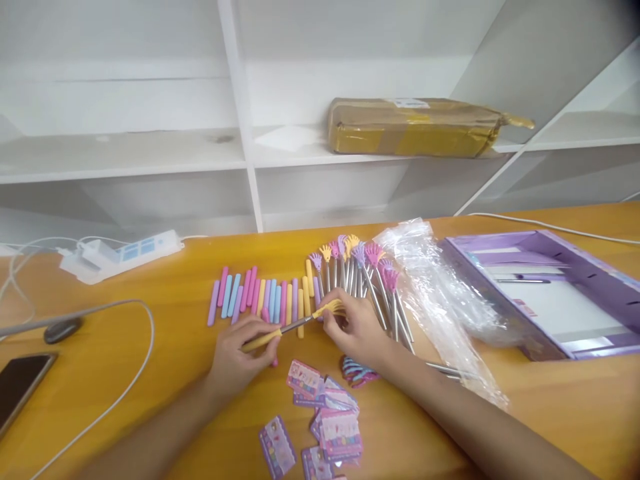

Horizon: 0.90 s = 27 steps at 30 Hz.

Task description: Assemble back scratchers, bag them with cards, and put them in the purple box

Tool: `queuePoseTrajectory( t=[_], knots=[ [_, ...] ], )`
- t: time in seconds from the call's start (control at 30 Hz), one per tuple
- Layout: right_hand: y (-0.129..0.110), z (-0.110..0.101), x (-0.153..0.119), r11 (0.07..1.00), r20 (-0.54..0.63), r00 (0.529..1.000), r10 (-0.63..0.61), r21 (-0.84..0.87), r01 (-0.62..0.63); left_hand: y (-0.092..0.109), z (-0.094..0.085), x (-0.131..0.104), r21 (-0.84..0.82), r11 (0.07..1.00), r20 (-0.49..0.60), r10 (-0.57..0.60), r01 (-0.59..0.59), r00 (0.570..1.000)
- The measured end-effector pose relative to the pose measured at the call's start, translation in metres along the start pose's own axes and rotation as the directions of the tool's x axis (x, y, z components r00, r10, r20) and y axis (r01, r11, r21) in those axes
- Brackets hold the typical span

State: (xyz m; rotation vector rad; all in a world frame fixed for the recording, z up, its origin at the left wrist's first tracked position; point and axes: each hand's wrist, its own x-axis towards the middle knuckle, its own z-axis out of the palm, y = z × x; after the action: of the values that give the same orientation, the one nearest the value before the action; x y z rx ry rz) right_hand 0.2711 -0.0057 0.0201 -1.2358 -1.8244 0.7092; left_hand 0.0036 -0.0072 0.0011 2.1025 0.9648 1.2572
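Here, yellow back scratcher point(295, 325) lies long axis 8-to-2 o'clock, claw toward 2; left hand point(239, 353) clamped on handle, right hand point(356, 329) pinching claw, shaft partly hidden.

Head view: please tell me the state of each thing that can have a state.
Yellow scratcher: held at both ends, off the table.
Left hand: fingers closed on its yellow grip.
Right hand: fingers pinching its claw end.
Purple box: open.
Plastic bag: crumpled, flat.
Phone: screen dark.
Brown parcel: taped shut, on shelf.
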Motion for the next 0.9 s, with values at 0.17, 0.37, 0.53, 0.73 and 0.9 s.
queuePoseTrajectory(
  t=[0.17,0.37,0.53,0.73,0.9],
  knots=[
    [-0.001,-0.001,0.002,1.000,0.005,1.000,-0.016,-0.004,0.016,-0.001,0.000,0.001,0.023,1.000,0.009,0.008,-0.008,1.000],
    [0.010,-0.013,0.008,0.993,0.072,0.996,-0.062,-0.097,0.069,0.000,-0.001,0.003,-0.003,0.997,0.064,-0.071,0.071,0.995],
    [0.012,-0.022,0.013,0.975,0.041,0.997,-0.064,-0.211,0.071,0.000,-0.001,0.003,0.017,0.996,0.085,-0.092,0.090,0.992],
    [0.003,-0.027,0.017,0.996,0.126,0.990,-0.065,-0.049,0.071,-0.002,-0.002,-0.001,0.145,0.989,0.180,-0.045,0.019,0.983],
    [-0.003,-0.018,0.017,0.892,0.170,0.981,0.092,0.424,-0.157,-0.001,-0.004,-0.006,0.171,0.984,0.300,-0.096,0.045,0.949]
  ],
)
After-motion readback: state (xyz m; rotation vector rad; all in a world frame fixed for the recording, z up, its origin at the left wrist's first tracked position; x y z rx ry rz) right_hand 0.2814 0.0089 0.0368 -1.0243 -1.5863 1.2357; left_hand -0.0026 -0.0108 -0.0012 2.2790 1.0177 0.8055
